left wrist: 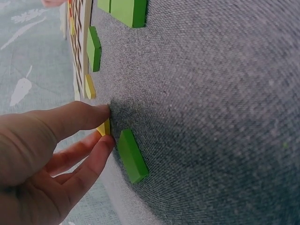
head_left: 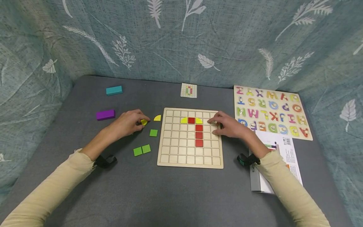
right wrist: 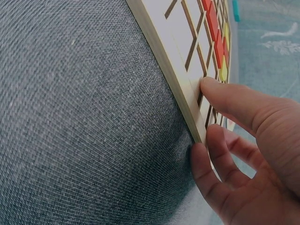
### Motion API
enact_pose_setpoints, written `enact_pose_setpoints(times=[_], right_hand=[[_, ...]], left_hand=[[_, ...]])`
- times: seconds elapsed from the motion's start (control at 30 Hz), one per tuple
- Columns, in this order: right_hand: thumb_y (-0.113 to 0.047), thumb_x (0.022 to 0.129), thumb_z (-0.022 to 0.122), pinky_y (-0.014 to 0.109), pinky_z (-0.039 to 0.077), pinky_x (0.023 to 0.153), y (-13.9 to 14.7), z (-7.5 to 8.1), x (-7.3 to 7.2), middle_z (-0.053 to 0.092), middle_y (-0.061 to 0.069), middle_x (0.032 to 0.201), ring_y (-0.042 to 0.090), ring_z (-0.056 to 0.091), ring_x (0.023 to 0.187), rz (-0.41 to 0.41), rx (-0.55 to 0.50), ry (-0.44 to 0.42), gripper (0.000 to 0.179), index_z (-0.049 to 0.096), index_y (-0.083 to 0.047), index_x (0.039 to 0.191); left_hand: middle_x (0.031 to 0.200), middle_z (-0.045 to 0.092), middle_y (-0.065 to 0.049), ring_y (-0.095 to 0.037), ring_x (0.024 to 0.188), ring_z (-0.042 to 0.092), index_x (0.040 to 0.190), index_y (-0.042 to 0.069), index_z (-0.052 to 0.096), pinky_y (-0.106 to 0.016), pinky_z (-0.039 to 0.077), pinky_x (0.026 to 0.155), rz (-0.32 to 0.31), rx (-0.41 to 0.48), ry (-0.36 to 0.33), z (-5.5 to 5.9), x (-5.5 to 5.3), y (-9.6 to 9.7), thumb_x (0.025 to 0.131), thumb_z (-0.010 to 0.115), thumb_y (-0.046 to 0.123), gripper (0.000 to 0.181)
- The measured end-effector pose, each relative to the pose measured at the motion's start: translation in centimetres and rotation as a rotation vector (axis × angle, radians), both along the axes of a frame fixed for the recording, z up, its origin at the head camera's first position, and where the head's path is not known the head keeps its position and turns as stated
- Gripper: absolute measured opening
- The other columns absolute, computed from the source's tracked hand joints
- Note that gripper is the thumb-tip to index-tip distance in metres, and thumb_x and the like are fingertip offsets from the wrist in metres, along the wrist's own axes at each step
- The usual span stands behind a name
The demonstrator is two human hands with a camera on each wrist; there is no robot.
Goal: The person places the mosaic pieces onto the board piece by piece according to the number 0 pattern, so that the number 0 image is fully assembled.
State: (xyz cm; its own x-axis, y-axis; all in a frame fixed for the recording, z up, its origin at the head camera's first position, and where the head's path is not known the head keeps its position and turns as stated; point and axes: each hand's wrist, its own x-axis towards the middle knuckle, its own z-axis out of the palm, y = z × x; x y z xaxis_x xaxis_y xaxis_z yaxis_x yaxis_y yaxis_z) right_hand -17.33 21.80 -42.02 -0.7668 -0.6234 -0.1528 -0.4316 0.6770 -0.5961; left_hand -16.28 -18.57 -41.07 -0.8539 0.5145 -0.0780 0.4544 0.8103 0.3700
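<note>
Between the thumb and fingers of my left hand [head_left: 129,122] is a small yellow tile [head_left: 144,122], pinched low over the table and partly covered by the fingers. A green tile [left wrist: 133,157] lies just beside those fingertips in the left wrist view. Nearby are a yellow quarter-round tile [head_left: 157,118] and a green square tile [head_left: 153,133]. My right hand [head_left: 228,125] rests at the right edge of the wooden grid board [head_left: 173,151], thumb on its top, other fingers loosely bent at the rim. Red squares [head_left: 199,135] and two yellow quarter-rounds [head_left: 184,120] sit on the board.
Two green squares [head_left: 142,150] lie left of the board. Purple [head_left: 106,115] and teal [head_left: 114,90] blocks stand farther left. A pattern card [head_left: 188,90] lies behind the board. On the right are an alphabet puzzle [head_left: 269,110] and a white box [head_left: 292,157] under the right forearm.
</note>
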Motion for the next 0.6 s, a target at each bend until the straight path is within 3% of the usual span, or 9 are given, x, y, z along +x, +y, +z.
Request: enact_pose_setpoints(times=[0.6], right_hand=[[-0.011, 0.09, 0.068, 0.034, 0.04, 0.076, -0.04, -0.02, -0.12, 0.048, 0.014, 0.119, 0.022, 0.049, 0.091, -0.004, 0.001, -0.004, 0.042, 0.058, -0.004, 0.131]], left_hand=[[0.106, 0.065, -0.017, -0.025, 0.087, 0.064, 0.118, 0.003, 0.069, -0.038, 0.05, 0.067, -0.008, 0.002, 0.002, 0.11, -0.03, -0.07, 0.086, 0.069, 0.003, 0.032]])
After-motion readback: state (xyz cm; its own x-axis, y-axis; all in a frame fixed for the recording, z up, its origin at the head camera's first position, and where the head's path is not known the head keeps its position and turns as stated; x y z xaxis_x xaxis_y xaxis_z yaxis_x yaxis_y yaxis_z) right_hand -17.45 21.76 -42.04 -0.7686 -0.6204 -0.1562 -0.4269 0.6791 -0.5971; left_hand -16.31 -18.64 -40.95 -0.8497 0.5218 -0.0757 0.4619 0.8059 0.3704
